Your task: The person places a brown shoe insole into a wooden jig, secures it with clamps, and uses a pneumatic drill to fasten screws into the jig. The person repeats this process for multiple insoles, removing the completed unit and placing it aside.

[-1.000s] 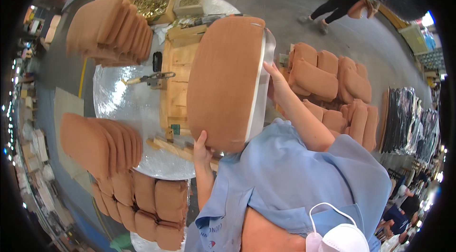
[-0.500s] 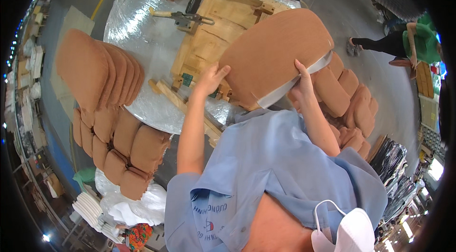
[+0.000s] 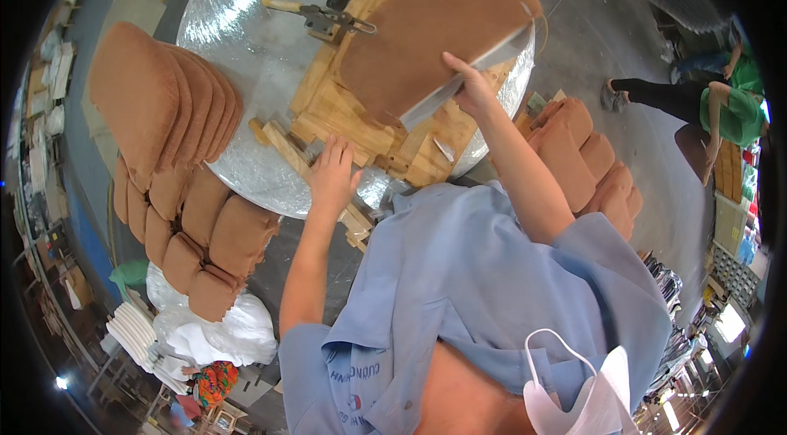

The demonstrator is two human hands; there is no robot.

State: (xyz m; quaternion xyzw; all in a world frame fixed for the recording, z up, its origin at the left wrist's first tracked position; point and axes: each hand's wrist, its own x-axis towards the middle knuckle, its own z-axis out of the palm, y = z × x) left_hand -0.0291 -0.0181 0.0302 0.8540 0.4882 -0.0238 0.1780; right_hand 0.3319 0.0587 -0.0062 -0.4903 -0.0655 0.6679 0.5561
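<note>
A brown fabric-covered chair pad (image 3: 443, 33), with a pale strip along its near edge, is tilted above a wooden jig (image 3: 348, 133). My right hand (image 3: 471, 91) grips that near edge, thumb on the brown face, its other fingers hidden behind the pad. Fingers stretched out, my left hand (image 3: 334, 177) is at the jig's near left corner, holding nothing. A toggle clamp (image 3: 332, 22) with a yellowish handle is mounted at the jig's left side, close to the pad's left edge. Part of the jig is hidden beneath the pad.
The round table (image 3: 246, 41) is wrapped in clear film. Stacked brown pads (image 3: 135, 99) stand at its left, more pads (image 3: 221, 226) below them. Another pile of pads (image 3: 566, 156) is at the right. A person in green (image 3: 730, 111) is at the far right.
The pad has moved up and left over the jig, in my right hand. My left hand has let go of it and come down to the jig's near corner.
</note>
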